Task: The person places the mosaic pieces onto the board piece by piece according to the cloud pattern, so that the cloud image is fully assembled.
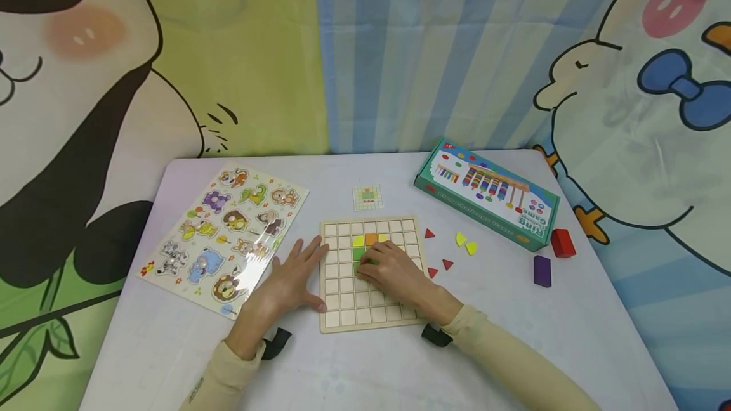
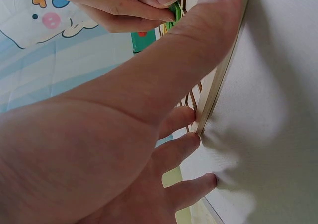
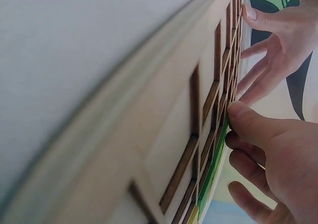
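head high, wrists close, shared grid board (image 1: 370,274)

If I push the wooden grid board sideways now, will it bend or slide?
The wooden grid board looks thin, flat and rigid, so it would probably slide, not bend. The left hand rests at its edge, likely resisting. Loose coloured tiles in its cells might shift.

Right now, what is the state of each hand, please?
Left hand: open, fingers spread, resting against the wooden grid board.
Right hand: fingers curled, pinching a green tile on the board.
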`<state>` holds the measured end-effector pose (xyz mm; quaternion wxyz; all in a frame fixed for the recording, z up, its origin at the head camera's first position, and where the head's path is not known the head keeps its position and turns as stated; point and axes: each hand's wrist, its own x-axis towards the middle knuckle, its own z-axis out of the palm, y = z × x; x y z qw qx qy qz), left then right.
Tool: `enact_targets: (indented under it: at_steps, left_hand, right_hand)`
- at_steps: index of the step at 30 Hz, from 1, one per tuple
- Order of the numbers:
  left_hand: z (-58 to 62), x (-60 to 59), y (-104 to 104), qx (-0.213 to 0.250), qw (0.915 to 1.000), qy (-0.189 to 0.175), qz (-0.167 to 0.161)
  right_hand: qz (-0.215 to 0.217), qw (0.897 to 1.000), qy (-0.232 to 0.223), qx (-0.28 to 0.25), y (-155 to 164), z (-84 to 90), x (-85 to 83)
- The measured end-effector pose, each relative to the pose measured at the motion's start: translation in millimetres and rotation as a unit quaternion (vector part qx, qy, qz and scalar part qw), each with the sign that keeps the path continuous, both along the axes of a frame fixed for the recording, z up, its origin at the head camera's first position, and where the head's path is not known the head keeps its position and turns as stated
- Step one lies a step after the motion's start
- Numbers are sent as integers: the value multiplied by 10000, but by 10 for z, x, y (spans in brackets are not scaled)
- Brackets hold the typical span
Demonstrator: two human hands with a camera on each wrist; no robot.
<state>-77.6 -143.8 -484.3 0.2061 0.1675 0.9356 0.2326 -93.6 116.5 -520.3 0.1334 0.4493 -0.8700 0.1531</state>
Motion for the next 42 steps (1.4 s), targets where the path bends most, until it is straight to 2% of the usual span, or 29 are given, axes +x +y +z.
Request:
enact_targets:
  at_steps: [4,9,14,19,25,33,42]
  left_hand:
    - [-5,4,4,-22,10000,-16,10]
    - [-7,12,10,10,10000,-38,31]
    - [-11,11,19,6,10000,-16,37]
    - [-18,12,26,-42,10000,32,-16]
    - [-7,19,25,1,10000,46,-17]
    - [-14,12,15,-5,10000,77,-46]
    - [-7,13,19,-61,9999,99,-37]
  right_hand:
    - [25,10000,80,40,15,1,9]
    - [-72,9996,-109,-245,86,54,-7]
    - [-457,9980,-90,-428,310,124,-91]
    - [-980,9940,-235,-429,692,170,-163]
    - [-1484,9880,-282,-327,1177,221,-215]
    - [-2237,9696,-943,324,1603,242,-183]
    - [-2296,9679,-959,353,1750,154,-158]
